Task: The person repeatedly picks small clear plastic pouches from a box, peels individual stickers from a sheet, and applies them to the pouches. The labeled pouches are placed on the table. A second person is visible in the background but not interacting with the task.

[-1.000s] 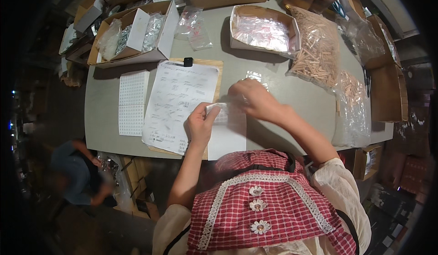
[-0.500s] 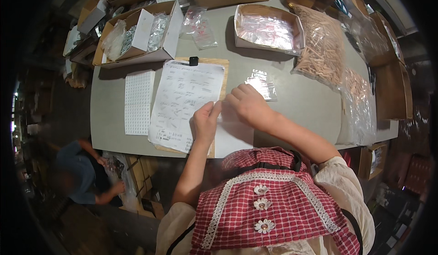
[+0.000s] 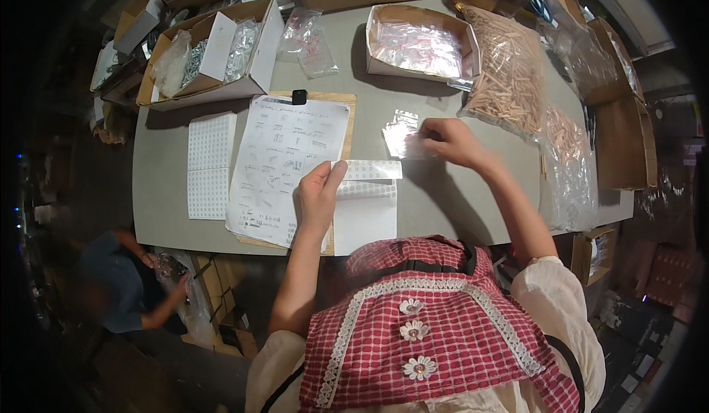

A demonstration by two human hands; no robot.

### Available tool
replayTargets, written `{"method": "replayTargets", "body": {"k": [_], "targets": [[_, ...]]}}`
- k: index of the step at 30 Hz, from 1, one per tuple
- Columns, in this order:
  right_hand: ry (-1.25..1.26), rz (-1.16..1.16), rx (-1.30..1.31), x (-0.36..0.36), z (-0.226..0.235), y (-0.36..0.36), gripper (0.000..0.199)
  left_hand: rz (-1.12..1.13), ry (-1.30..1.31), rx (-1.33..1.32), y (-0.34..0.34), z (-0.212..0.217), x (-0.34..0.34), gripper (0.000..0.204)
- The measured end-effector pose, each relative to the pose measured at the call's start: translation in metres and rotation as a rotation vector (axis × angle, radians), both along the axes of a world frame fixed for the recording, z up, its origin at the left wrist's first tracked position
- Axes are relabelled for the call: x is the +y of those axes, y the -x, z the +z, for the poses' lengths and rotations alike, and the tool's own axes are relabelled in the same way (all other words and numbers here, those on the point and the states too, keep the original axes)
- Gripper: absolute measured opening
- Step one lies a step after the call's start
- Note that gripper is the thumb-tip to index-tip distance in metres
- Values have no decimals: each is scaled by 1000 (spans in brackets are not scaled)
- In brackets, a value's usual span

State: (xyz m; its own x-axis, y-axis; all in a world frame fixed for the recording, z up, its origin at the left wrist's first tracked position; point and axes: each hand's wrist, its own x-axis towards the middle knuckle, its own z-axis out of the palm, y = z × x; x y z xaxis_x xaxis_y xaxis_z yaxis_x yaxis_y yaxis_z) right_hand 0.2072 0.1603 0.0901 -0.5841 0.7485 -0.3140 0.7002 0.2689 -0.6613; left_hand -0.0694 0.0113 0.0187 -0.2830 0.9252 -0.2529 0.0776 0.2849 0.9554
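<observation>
My left hand [image 3: 318,195] pinches a strip of small printed stickers [image 3: 375,169] between thumb and finger. The strip is held over a white sticker sheet [image 3: 366,225] at the table's near edge. To the right, my right hand [image 3: 454,143] is closed, its fingertips at the edge of some shiny clear plastic bags [image 3: 399,137]. Whatever those fingertips pinch, if anything, is too small to make out. Beside my left hand, printed papers [image 3: 288,155] lie on a wooden clipboard [image 3: 349,114] with a black clip.
Another sticker sheet [image 3: 210,166] lies left of the clipboard. Boxes of metal hardware [image 3: 210,55] and clear bags [image 3: 421,44] stand farther back. A big bag of wooden dowels [image 3: 506,73] sits at the right. Below left, a person in blue [image 3: 122,280] handles a plastic bag.
My right hand has moved away from my left, rightward to the plastic bags. The sticker strip now shows in my left hand. The whole view has shifted slightly.
</observation>
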Motion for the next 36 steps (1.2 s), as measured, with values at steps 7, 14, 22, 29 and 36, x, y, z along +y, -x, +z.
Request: {"method": "replayTargets", "body": {"k": [7,14,22,29,36], "targets": [[-295,81,-98,0,-43,-19,25,-54,58,-32,4,0,-1,30],[-438,79,-31,7,-31,-17,21,-26,18,-93,1,10,1,24],[-292,-182,94,55,-20,-44,18,-70,70,-10,3,17,-1,21],[-628,-464,173,106,-9,-45,22,-53,6,-104,4,0,0,23],[-849,-194,267,54,-2,29,31,67,-116,-120,-6,7,0,26]]}}
